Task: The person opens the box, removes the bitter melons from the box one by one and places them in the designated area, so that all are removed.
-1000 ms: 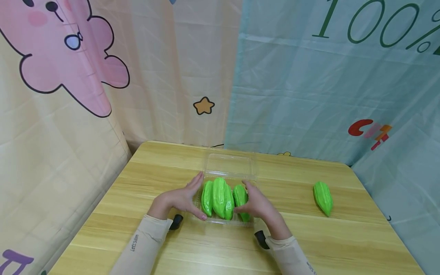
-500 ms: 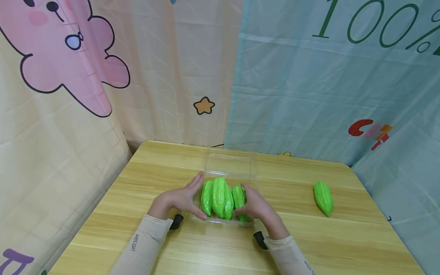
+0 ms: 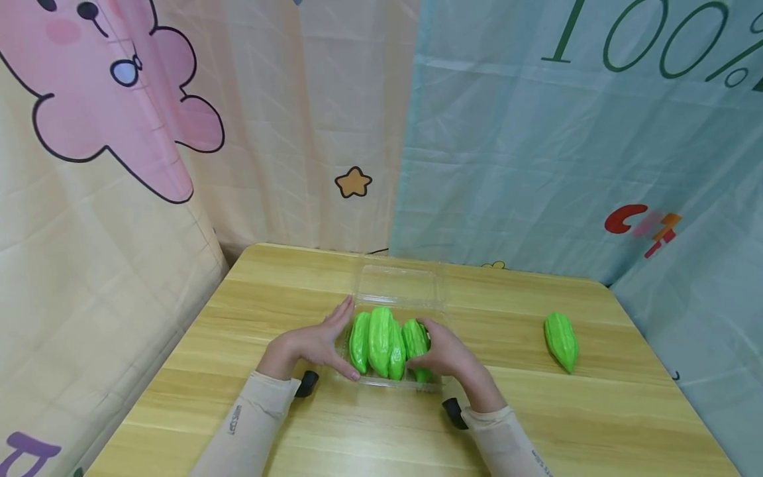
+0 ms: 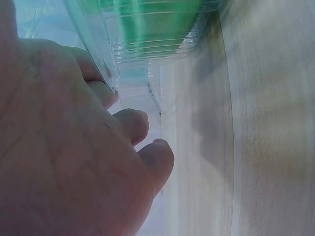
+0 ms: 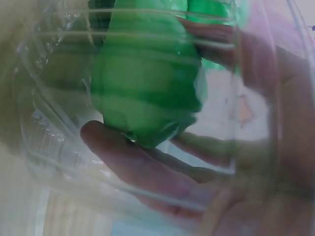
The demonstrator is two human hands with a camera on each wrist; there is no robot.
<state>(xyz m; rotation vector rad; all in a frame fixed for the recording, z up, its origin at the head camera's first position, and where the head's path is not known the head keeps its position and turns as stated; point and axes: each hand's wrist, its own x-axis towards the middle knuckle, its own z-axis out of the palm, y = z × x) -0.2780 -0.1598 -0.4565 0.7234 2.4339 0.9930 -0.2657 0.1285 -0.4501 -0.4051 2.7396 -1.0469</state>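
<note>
A clear plastic clamshell box [image 3: 381, 383] sits on the table with its lid [image 3: 398, 285] laid back. Several glossy green ribbed fruits [image 3: 379, 341], with pointed ends, lie side by side in it. My left hand [image 3: 312, 344] holds the box by its left side, thumb at the front corner and fingers along the back; in the left wrist view those fingers [image 4: 130, 123] reach the clear wall. My right hand [image 3: 447, 351] grips the rightmost fruit [image 3: 415, 338] inside the box. Through the plastic in the right wrist view, thumb and fingers curve round this fruit [image 5: 147, 78].
One more green ribbed fruit [image 3: 561, 341] lies alone on the right of the wooden table [image 3: 369, 437]. Printed curtains [image 3: 489, 165] hang behind the table and along its sides.
My right hand has shifted the rightmost fruit slightly left against the others and keeps its grip on it. The left hand stays at the box's left side.
</note>
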